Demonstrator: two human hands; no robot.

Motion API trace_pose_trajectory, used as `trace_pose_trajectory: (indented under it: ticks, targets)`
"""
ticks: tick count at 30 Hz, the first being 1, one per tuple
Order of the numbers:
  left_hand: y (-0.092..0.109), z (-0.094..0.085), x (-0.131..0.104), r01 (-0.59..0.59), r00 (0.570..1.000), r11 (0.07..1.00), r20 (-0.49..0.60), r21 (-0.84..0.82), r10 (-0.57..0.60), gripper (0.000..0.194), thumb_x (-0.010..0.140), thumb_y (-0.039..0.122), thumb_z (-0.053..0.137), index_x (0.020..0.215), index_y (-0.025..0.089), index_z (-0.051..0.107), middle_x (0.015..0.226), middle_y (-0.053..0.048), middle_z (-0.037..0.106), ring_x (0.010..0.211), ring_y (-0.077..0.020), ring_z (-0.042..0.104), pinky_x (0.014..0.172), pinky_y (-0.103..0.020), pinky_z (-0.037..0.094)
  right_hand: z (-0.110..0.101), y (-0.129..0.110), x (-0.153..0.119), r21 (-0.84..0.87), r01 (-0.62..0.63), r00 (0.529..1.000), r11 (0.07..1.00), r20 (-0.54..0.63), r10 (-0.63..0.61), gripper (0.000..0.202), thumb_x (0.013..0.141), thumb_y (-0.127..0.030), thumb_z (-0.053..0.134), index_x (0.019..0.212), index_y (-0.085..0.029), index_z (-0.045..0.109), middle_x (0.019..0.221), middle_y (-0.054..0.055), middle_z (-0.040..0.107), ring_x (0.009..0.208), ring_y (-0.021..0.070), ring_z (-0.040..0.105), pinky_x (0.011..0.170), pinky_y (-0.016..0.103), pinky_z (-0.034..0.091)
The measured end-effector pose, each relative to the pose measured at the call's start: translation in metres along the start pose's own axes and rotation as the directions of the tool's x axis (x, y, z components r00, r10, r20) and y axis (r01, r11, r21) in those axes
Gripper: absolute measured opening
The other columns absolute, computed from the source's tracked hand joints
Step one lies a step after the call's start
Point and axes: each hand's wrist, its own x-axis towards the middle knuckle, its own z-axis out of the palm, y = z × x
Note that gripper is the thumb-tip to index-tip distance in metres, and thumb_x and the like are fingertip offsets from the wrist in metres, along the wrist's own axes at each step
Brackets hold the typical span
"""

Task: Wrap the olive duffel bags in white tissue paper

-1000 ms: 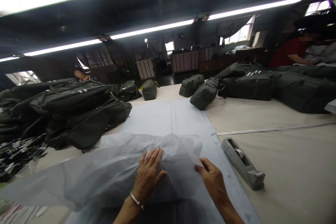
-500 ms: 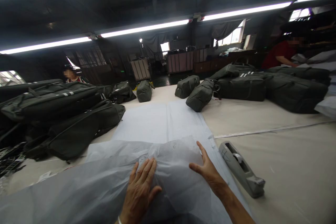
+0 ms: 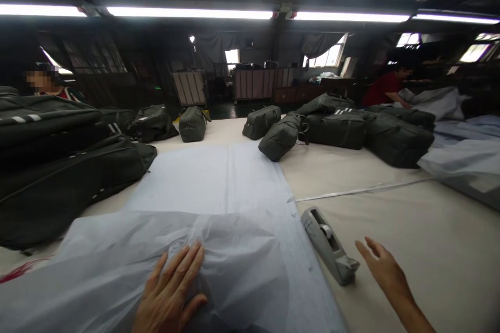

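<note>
My left hand (image 3: 172, 286) lies flat, fingers outstretched, on a translucent plastic bag (image 3: 242, 260) with something dark inside it. What the dark thing is cannot be made out through the plastic. Under the bag is a stack of pale plastic sheets (image 3: 195, 177). To the right, my right hand (image 3: 385, 268) hovers over the table with its fingers apart and nothing in them. Just left of its fingertips stands a grey tape dispenser (image 3: 328, 244), apart from the hand.
Dark green bags (image 3: 74, 166) are heaped at the left; more dark green bags (image 3: 336, 127) stand along the table's far right. A person in red (image 3: 383, 88) works at the back right, another person (image 3: 72, 94) at the left. Plastic bags (image 3: 469, 166) lie at the right edge.
My right hand has left the plastic bag and moved right, past the tape dispenser. My left hand stays pressed on the bag. The view has turned right and levelled.
</note>
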Motion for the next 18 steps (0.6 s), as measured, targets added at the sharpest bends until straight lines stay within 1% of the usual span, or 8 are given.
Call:
trace_pose_trajectory:
  ticks: [2, 4, 5, 9, 13, 15, 16, 18]
  targets:
    - [-0.001, 0.001, 0.001, -0.005, 1.0, 1.0, -0.01, -0.017, 0.005, 0.06, 0.092, 0.05, 0.045, 0.144, 0.021, 0.04, 0.141, -0.003, 0.052, 0.127, -0.0245, 0.048, 0.12, -0.043, 0.01, -0.005, 0.029, 0.001, 0.038, -0.081, 0.982, 0.996, 0.175, 0.073, 0.076, 0.054, -0.068, 0.062, 0.109, -0.017, 0.056, 0.118, 0.023, 0.061, 0.119, 0.0403, 0.053, 0.103, 0.048, 0.043]
    - [-0.001, 0.0, 0.003, -0.004, 1.0, 1.0, -0.003, -0.018, 0.004, 0.06, 0.092, 0.052, 0.044, 0.143, 0.022, 0.04, 0.14, -0.003, 0.053, 0.127, -0.0251, 0.048, 0.12, -0.042, 0.012, 0.0, 0.046, -0.008, 0.117, -0.087, 0.946, 0.989, 0.322, 0.045, 0.07, 0.056, -0.063, 0.066, 0.113, -0.024, 0.053, 0.118, 0.019, 0.064, 0.118, 0.0342, 0.056, 0.1, 0.041, 0.046]
    - [-0.001, -0.001, 0.003, 0.003, 1.0, 1.0, 0.004, -0.012, -0.003, 0.059, 0.092, 0.052, 0.043, 0.143, 0.023, 0.041, 0.139, -0.002, 0.053, 0.126, -0.0251, 0.049, 0.119, -0.042, 0.014, 0.004, 0.051, -0.014, 0.123, -0.068, 0.938, 0.99, 0.345, 0.022, 0.066, 0.057, -0.06, 0.068, 0.112, -0.028, 0.054, 0.114, 0.015, 0.066, 0.116, 0.0326, 0.057, 0.099, 0.04, 0.046]
    - [0.0, -0.009, 0.008, 0.019, 0.999, 0.999, 0.043, 0.027, -0.02, 0.056, 0.094, 0.053, 0.041, 0.143, 0.027, 0.041, 0.14, 0.0, 0.053, 0.124, -0.0237, 0.05, 0.113, -0.039, 0.024, 0.015, 0.051, -0.024, -0.009, -0.018, 0.965, 1.0, 0.262, 0.019, 0.064, 0.051, -0.062, 0.069, 0.107, -0.032, 0.059, 0.096, 0.005, 0.073, 0.109, 0.036, 0.061, 0.099, 0.047, 0.046]
    - [0.0, -0.015, 0.013, 0.009, 0.997, 0.999, 0.074, 0.031, -0.011, 0.065, 0.09, 0.062, 0.043, 0.144, 0.024, 0.04, 0.142, 0.001, 0.051, 0.125, -0.0228, 0.048, 0.111, -0.037, 0.024, 0.014, 0.048, -0.011, -0.004, -0.029, 0.926, 1.0, 0.375, 0.028, 0.059, 0.048, -0.066, 0.069, 0.095, -0.03, 0.067, 0.091, 0.004, 0.074, 0.104, 0.0358, 0.063, 0.092, 0.046, 0.05]
    - [0.0, -0.016, 0.014, 0.022, 0.996, 1.0, 0.086, 0.02, -0.023, 0.07, 0.089, 0.064, 0.044, 0.145, 0.021, 0.037, 0.142, 0.0, 0.051, 0.125, -0.0225, 0.047, 0.112, -0.037, 0.022, 0.01, 0.045, -0.004, -0.004, -0.081, 0.895, 0.997, 0.44, 0.074, 0.052, 0.051, -0.069, 0.063, 0.084, -0.029, 0.07, 0.094, 0.005, 0.074, 0.103, 0.0362, 0.064, 0.087, 0.046, 0.053]
    - [0.001, -0.017, 0.014, 0.036, 0.995, 0.999, 0.092, 0.018, -0.038, 0.071, 0.089, 0.064, 0.045, 0.145, 0.021, 0.037, 0.141, 0.0, 0.051, 0.125, -0.0222, 0.046, 0.112, -0.037, 0.022, 0.008, 0.041, -0.002, -0.021, -0.092, 0.895, 0.996, 0.438, 0.092, 0.05, 0.053, -0.069, 0.06, 0.079, -0.028, 0.071, 0.095, 0.007, 0.073, 0.103, 0.0367, 0.063, 0.086, 0.047, 0.053]
    - [0.004, -0.019, 0.014, 0.066, 0.991, 0.998, 0.114, 0.018, -0.068, 0.067, 0.091, 0.059, 0.047, 0.145, 0.023, 0.036, 0.142, 0.001, 0.05, 0.125, -0.0217, 0.047, 0.111, -0.037, 0.024, 0.006, 0.024, -0.002, -0.087, -0.058, 0.942, 0.994, 0.324, 0.084, 0.049, 0.056, -0.069, 0.055, 0.075, -0.027, 0.07, 0.097, 0.011, 0.072, 0.101, 0.0386, 0.064, 0.087, 0.05, 0.053]
